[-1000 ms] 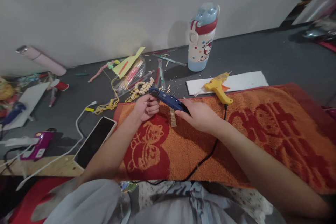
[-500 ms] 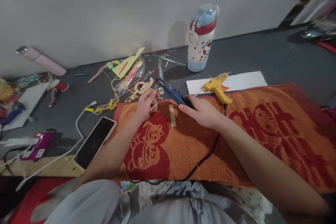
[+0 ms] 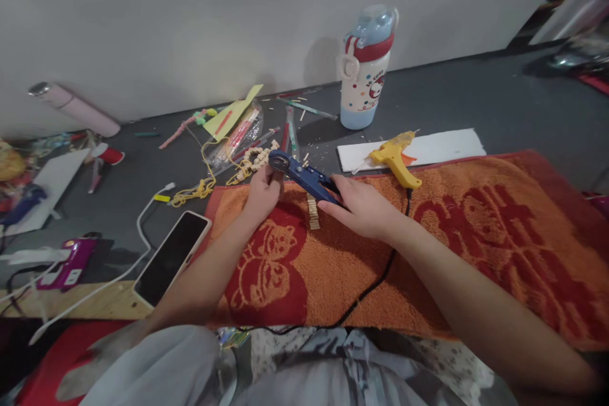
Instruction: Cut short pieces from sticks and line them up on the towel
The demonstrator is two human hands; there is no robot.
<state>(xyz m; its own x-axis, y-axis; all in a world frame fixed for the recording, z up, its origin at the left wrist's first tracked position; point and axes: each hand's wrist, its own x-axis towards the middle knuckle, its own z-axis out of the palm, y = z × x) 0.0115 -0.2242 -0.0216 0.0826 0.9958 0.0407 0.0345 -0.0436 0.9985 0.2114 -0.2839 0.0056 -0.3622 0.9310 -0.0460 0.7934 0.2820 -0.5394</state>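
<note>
My right hand point(image 3: 361, 206) grips the handles of a blue cutting tool point(image 3: 299, 173) whose head points left over the far edge of an orange and red towel point(image 3: 428, 254). Under that head, my left hand point(image 3: 261, 195) is pinched on a small piece that I cannot make out. Between the two hands a short row of small wooden sticks point(image 3: 313, 212) lies on the towel. Loose wooden bits point(image 3: 257, 160) lie on the grey floor just beyond my left hand.
A yellow glue gun point(image 3: 394, 158) rests on a white board point(image 3: 428, 147), its black cord crossing the towel. A water bottle point(image 3: 365, 73) stands by the wall. A phone point(image 3: 172, 257), white cable, yellow string point(image 3: 200, 187) and craft litter lie to the left.
The blue tool swung away to the right and has come back left over my left hand. My left hand reached to the loose wooden bits and drew back under the tool's head.
</note>
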